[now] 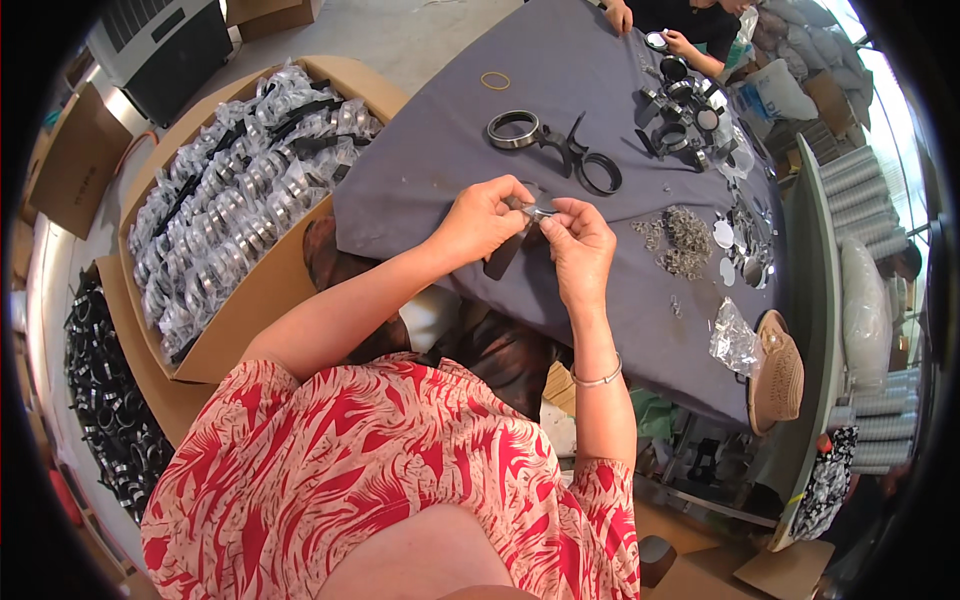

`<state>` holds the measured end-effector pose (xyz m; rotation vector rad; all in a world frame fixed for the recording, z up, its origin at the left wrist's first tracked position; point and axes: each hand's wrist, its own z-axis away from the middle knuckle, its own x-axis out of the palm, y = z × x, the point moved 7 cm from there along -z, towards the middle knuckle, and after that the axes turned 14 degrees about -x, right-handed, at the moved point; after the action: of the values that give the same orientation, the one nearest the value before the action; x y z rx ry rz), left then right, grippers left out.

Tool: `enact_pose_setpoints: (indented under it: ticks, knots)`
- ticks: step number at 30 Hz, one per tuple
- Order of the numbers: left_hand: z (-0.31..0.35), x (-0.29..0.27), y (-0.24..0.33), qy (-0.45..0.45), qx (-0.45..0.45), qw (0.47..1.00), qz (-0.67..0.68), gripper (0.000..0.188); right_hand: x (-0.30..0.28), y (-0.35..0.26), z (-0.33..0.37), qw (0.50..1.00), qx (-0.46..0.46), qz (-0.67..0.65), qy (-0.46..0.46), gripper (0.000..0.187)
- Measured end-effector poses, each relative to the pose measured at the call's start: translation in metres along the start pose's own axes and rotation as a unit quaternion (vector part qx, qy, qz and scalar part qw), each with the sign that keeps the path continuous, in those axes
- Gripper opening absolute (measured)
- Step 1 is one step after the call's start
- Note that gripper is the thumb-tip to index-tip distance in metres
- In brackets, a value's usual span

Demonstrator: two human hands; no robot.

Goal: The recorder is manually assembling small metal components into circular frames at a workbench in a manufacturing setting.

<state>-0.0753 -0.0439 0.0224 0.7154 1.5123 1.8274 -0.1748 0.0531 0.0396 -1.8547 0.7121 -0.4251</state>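
Note:
Close together over the near edge of the grey cloth-covered table [430, 130], both hands work on one small piece. My left hand [478, 218] is closed, pinching a dark, flat, handle-like part [506, 252] that hangs below its fingers. My right hand [583, 243] pinches the shiny end at the top, with thumb and forefinger; its exact shape is partly hidden by the fingers. Just beyond lie two black ring-shaped parts with handles: one with a silvery rim [513, 130], the other plain black [599, 173].
A yellow rubber band [495, 81], a heap of small metal hardware [687, 240], round discs [723, 234], black ring parts [680, 115], a clear plastic bag [733, 340] and a straw hat [779, 375] lie on the table. Left stands a carton of wrapped rings [235, 205]. Another person's hand [683, 45] is across.

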Motion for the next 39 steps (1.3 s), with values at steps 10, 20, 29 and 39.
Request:
enact_pose_setpoints:
  ticks: [10,20,29,39]
  knots:
    - [-0.001,-0.001,0.001,0.014,-0.001,0.999,-0.030,0.012,-0.001,-0.002,0.001,1.000,-0.007,0.001,0.011,0.019]
    - [0.003,-0.001,0.006,0.030,0.002,0.998,-0.051,0.009,0.005,-0.019,0.005,0.956,-0.195,0.217,-0.018,0.019]
    - [-0.001,0.002,0.003,0.016,-0.001,0.999,-0.050,0.009,0.005,0.003,-0.002,0.995,-0.062,0.074,0.011,0.016]
    - [-0.009,-0.014,0.000,-0.033,-0.013,0.999,-0.034,0.007,0.021,-0.037,-0.007,0.914,-0.218,0.315,-0.136,0.016]
